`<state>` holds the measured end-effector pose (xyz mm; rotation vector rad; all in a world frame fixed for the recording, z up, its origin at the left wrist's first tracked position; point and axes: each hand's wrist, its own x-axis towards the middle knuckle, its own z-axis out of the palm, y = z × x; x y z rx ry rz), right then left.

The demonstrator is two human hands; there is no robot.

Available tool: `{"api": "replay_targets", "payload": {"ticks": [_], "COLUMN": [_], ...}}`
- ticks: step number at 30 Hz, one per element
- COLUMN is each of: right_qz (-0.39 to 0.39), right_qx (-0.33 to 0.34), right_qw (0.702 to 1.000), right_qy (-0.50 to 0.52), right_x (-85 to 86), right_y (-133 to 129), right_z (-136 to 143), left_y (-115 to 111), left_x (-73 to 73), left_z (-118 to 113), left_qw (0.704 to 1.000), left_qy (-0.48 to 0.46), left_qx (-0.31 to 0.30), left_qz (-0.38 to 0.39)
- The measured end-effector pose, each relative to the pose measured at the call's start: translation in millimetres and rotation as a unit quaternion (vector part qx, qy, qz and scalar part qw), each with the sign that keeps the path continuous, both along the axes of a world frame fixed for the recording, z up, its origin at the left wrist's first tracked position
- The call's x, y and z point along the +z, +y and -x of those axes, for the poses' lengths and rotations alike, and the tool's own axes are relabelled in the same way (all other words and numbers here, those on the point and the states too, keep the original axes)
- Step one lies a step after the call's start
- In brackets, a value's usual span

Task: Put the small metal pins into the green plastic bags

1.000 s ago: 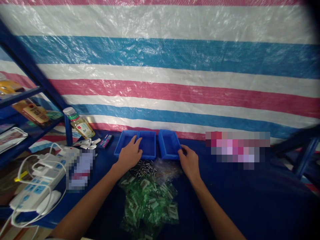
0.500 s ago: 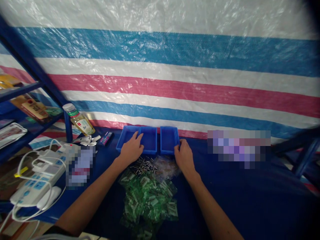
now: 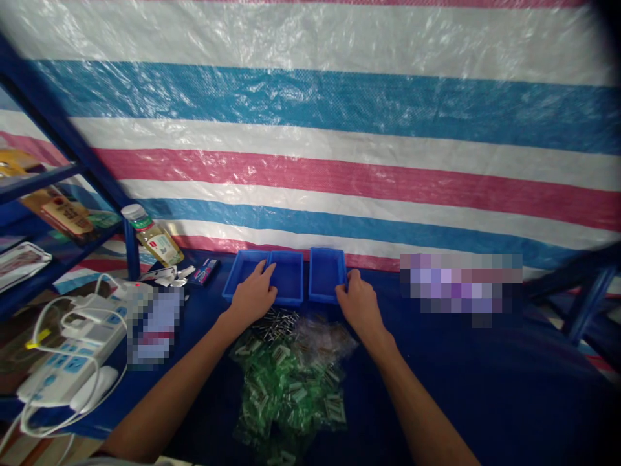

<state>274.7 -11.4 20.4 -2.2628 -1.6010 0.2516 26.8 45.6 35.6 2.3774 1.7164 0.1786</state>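
My left hand (image 3: 253, 297) reaches over two joined blue plastic bins, its fingers stretched and spread near the wall between the left bin (image 3: 233, 279) and the middle bin (image 3: 290, 300). My right hand (image 3: 359, 301) is closed at the right side of a separate blue bin (image 3: 326, 275), thumb by its front corner and fingers curled along the side. Just in front of the bins is a heap of small metal screws or pins (image 3: 276, 325). Beside it is a clear plastic bag (image 3: 324, 340). Nearer me, green-tinted plastic packets (image 3: 286, 395) lie in a pile.
At left, a white power strip (image 3: 63, 366) with cables lies by a blue shelf frame (image 3: 130, 246). A bottle (image 3: 158, 241) and a small blue box (image 3: 206, 272) stand behind it. Striped plastic sheeting (image 3: 339, 168) hangs at the back. Two blurred-out items lie left and right.
The view has tilted slightly. The clear bag sits nearer me, against the green packets. The joined bins have come slightly toward me; both hands keep nearly the same places.
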Motion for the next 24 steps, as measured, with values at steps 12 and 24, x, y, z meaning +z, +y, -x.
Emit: {"api": "replay_targets", "payload": {"ticks": [12,24], "right_qz": [0.048,-0.13], "right_qx": [0.01,0.108], "right_qw": [0.999,0.981], "right_qy": [-0.008,0.097], "right_x": [-0.4,-11.0], "right_y": [-16.5,-76.5], "right_z": [4.1,-30.8], "left_y": [-14.6,-68.5], "left_x": [0.4,46.1], "left_z": [-10.6,19.0], "left_qw": [1.0,0.979], "left_qy": [0.003,-0.054], "left_qx": [-0.021,-0.183], "left_qz": [0.019,-0.065]}}
